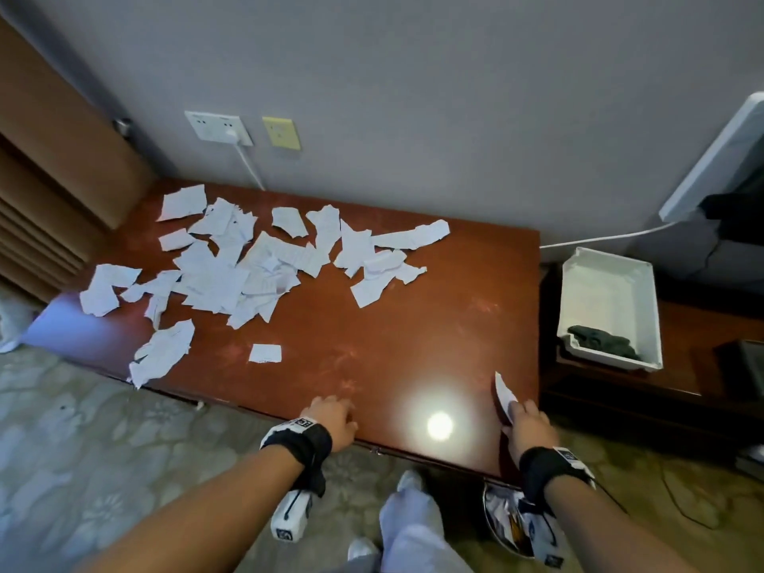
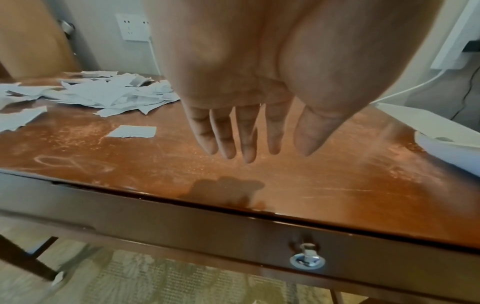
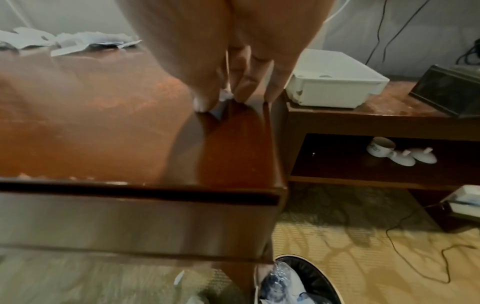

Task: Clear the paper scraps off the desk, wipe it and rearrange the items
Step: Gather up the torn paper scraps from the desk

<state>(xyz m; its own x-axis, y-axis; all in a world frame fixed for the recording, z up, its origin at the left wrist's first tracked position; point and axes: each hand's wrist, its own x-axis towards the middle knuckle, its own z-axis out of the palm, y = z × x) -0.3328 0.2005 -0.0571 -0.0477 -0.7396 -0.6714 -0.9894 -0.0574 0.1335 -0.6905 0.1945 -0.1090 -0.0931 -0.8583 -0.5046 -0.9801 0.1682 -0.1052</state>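
My right hand [image 1: 530, 428] pinches a paper scrap [image 1: 503, 391] at the desk's [image 1: 413, 324] near right corner, bin [image 3: 322, 273] just below; my left hand [image 1: 333, 418], empty and flat, is nearer the pile [image 1: 231, 262].

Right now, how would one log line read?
left hand open over desk | right hand pinching paper scrap | scrap pile uncleared

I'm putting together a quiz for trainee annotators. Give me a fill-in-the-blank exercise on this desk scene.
1. The right hand pinches a paper ____ near the desk's right edge.
2. The left hand holds ____.
3. The dark cloth lies inside the white ____ on the side table.
4. Most paper scraps lie on the desk's ____ half.
Missing words: scrap; nothing; tray; left.
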